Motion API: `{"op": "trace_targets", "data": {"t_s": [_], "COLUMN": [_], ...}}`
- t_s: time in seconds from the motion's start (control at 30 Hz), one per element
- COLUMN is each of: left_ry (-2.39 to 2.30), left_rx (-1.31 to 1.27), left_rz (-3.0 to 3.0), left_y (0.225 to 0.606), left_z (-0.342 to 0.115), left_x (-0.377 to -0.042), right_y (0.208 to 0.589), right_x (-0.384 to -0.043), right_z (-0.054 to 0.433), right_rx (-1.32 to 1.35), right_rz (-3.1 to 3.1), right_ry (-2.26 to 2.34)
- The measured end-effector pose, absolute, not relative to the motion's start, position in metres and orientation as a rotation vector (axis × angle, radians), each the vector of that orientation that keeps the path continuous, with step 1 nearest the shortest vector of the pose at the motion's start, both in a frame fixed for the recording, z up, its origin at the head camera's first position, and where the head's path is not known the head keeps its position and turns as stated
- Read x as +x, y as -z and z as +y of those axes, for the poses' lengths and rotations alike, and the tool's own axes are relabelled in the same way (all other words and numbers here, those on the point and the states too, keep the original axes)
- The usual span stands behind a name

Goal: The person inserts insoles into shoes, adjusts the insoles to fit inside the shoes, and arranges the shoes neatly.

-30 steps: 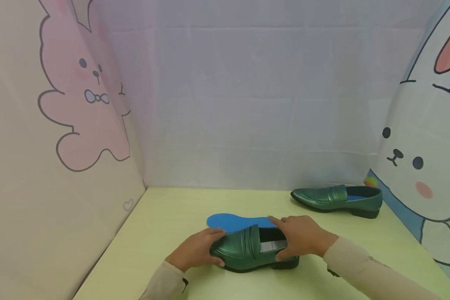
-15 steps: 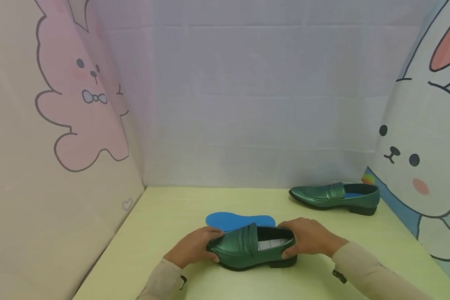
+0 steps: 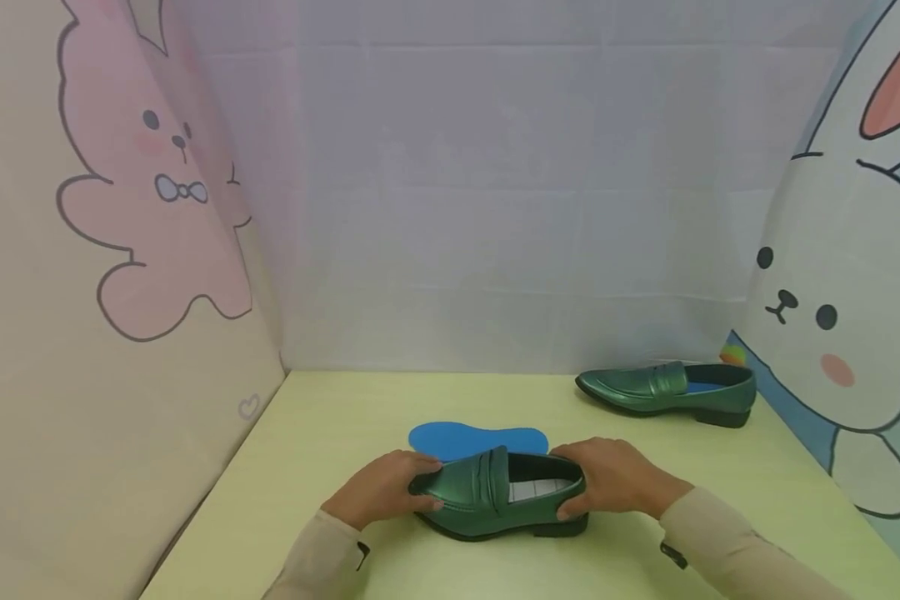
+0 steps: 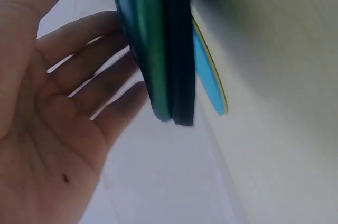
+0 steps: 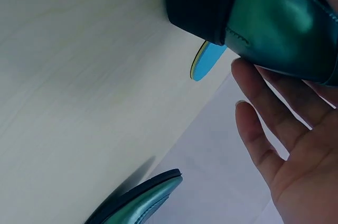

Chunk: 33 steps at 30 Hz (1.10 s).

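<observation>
A metallic green loafer [image 3: 465, 496] is held between both hands at the front middle of the table, its toe to the left. Thumb and fingers of my left hand [image 3: 382, 492] grip the toe from either side. At the heel, my right hand [image 3: 615, 479] has its thumb on the near side and fingers around the back. A pale lining with lines [image 3: 536, 489] shows inside the shoe's opening. Just behind the loafer lies a blue insole [image 3: 487, 437], partly hidden by it; the left wrist view shows the insole's yellow edge [image 4: 216, 76].
A matching green loafer [image 3: 667, 392], with blue inside, stands at the back right of the pale yellow table [image 3: 345, 408]. White cloth [image 3: 450, 208] hangs behind, and rabbit-printed cloths [image 3: 172, 200] flank both sides.
My right hand has shifted from over the loafer's opening back around its heel, uncovering more of the inside. The left hand stays on the toe. The head view has shifted slightly.
</observation>
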<state>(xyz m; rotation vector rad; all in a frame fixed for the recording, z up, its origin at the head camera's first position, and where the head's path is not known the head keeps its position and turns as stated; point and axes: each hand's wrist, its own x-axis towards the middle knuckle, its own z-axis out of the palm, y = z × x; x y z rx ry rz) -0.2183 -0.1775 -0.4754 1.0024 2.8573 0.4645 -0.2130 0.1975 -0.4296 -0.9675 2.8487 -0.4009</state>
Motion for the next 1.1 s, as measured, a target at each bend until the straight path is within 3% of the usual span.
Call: {"op": "trace_targets", "data": {"t_s": [0.4,0.6,1.1], "left_ry": [-0.526,-0.277,-0.302], "left_rx": [1.744,1.715,1.662], "left_rz": [2.919,2.765,2.781], "left_y": [0.459,0.457,0.452], "left_z": [-0.106,-0.084,-0.079], "left_x": [-0.216,-0.218,-0.222], "right_y": [0.433,0.433,0.435], "right_x": [-0.212,-0.213,-0.214], "right_z": [0.200,0.201,0.202], "right_rx": [-1.036,-1.058,-1.078], "right_rz": [2.848,2.841,2.846], "right_ry": [0.381,0.378,0.379]}}
